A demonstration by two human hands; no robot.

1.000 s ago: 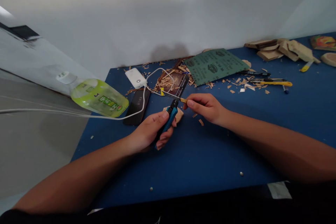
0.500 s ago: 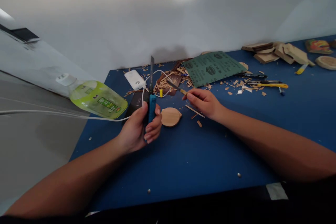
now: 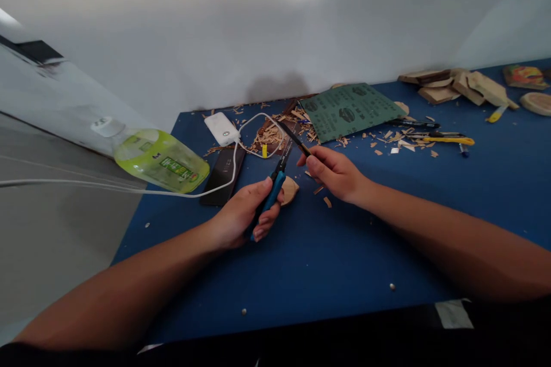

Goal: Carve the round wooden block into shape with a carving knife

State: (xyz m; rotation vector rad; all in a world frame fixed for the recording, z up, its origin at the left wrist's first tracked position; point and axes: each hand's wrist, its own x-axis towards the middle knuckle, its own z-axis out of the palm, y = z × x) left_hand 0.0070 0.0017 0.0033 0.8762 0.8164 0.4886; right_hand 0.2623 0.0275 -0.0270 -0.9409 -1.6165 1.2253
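Fingers: The fingers (image 3: 263,223) of the left hand (image 3: 241,215) are curled shut around the blue utility knife (image 3: 269,200), and its blade end points away from the palm. The right hand (image 3: 336,173) is nearly closed, with a slim dark tool (image 3: 295,139) pinched between thumb and forefinger.

Bottle: A green plastic bottle (image 3: 161,160) is laid on its side, well left of the green sandpaper sheet (image 3: 348,112).

Cable: A white cable (image 3: 235,169) is run left from the white power bank (image 3: 221,129), which is placed left of the sheet.

Phone: A dark phone (image 3: 221,178) is lying just below the power bank, left of the sheet.

Wood piece: An oval wooden piece (image 3: 290,190) is lying on the blue table (image 3: 344,252), below the sheet, partly hidden by the left hand.

Shavings: Wood shavings (image 3: 269,140) are heaped just left of the sheet.

Right side: A yellow-handled cutter (image 3: 447,140), wooden offcuts (image 3: 456,89) and a round wooden disc (image 3: 536,103) are placed right of the sheet.
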